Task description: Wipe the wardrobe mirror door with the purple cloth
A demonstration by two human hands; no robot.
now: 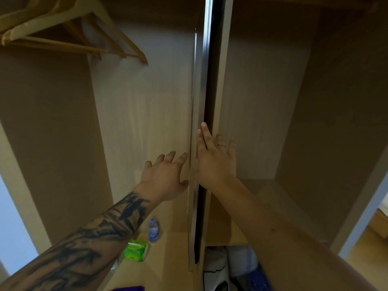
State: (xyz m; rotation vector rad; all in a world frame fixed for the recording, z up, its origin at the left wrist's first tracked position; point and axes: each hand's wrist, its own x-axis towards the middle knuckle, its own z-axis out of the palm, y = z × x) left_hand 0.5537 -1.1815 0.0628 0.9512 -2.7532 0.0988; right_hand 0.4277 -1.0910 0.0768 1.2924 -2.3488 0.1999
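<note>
Two hands at the metal-framed edge of the mirror door [198, 122], seen edge-on in an open wardrobe. Left hand [165, 177] spread and empty, thumb near the frame; right hand [214, 158] flat along its other side, fingers straight, likely to slide it into reach. Purple cloth [128, 288] unheld, low on the shelf, beside green packet [135, 249] and water bottle [153, 229].

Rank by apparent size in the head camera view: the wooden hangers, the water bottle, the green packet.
1. wooden hangers, by far the largest
2. green packet
3. water bottle, close to the packet, so that order is unsure
</note>
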